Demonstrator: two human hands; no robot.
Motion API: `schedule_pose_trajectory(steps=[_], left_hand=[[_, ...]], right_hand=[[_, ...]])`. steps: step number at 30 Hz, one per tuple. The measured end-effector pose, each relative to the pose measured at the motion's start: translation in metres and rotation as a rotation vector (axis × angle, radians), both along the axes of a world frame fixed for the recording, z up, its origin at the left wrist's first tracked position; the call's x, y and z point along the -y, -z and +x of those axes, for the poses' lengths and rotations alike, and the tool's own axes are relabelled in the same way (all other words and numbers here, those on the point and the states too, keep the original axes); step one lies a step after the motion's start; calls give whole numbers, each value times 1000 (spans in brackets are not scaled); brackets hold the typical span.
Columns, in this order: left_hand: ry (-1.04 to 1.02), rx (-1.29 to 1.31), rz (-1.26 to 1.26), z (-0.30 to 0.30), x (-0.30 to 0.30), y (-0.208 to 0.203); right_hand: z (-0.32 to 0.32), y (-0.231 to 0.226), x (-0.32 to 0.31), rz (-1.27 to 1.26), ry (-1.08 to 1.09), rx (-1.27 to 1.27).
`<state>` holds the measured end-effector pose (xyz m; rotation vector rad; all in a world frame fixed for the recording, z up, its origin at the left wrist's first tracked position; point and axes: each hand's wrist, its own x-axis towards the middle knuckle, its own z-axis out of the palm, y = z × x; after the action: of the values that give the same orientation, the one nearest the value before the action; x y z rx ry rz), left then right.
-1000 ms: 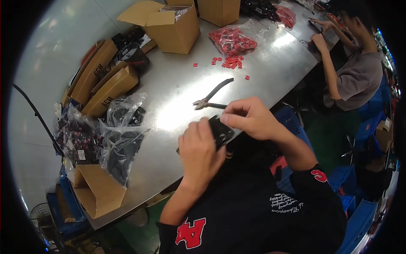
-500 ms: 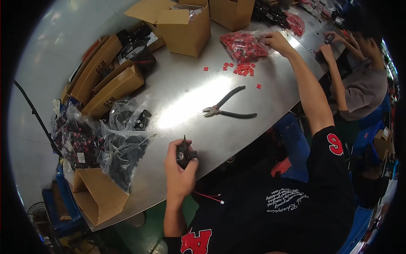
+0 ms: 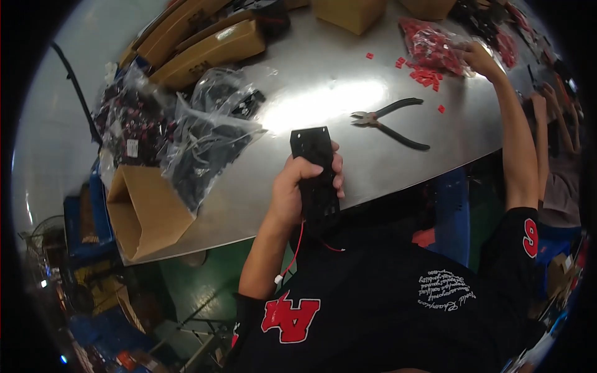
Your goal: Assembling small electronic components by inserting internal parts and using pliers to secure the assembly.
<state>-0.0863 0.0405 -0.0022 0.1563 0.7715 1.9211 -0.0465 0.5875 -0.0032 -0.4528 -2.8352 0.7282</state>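
Observation:
My left hand [image 3: 293, 186] is wrapped round a flat black plastic housing [image 3: 316, 155], its thumb lying across the broad face. Thin red and dark wires [image 3: 301, 239] trail from the lower end, and a white connector [image 3: 278, 280] dangles over my shirt. At the far right of the table, my right hand [image 3: 482, 61] has its fingers closed at the end of a clear plastic bag [image 3: 432, 46] full of small red square pieces; the fingertips are partly hidden by the film. Loose red pieces [image 3: 426, 78] lie scattered just in front of the bag.
Black-handled cutting pliers [image 3: 388, 121] rest mid-table with handles spread. To the left are clear bags of dark parts [image 3: 214, 133] and an open cardboard box [image 3: 149, 214]. More cartons [image 3: 351, 13] stand at the back. Another person's arm [image 3: 540, 130] is close beyond my right arm.
The black housing has turned from edge-on to showing its broad face, and my left hand has lifted it. My right hand stays at the bag. The whole view has shifted.

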Motion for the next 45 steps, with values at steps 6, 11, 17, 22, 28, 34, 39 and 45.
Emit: schedule_pose_trajectory(steps=[6,11,17,22,28,34,39,45], left_hand=[[-290,-962,-831,22,-5,-11],[-492,-1699,-943,29,-5,-12],[-525,-1685,-877,34,-17,-3],[-355,-872,-787,21,-14,-19],[-550,-1380,-1054,-1,-4,19],[-139,-2207,-1096,-16,5,-24],[234,-2279,-563,-43,-3,-9],[46,-1922,-950,-65,4,16]], right_hand=[[5,-4,-6,489,199,-149],[40,-6,21,380,436,-421],[57,5,65,-892,579,-602],[62,-19,122,-923,601,-926],[79,-2,275,-955,215,-526],[116,14,318,-1357,213,-468],[152,1,341,-1351,236,-260],[131,56,393,-1306,-143,-277]])
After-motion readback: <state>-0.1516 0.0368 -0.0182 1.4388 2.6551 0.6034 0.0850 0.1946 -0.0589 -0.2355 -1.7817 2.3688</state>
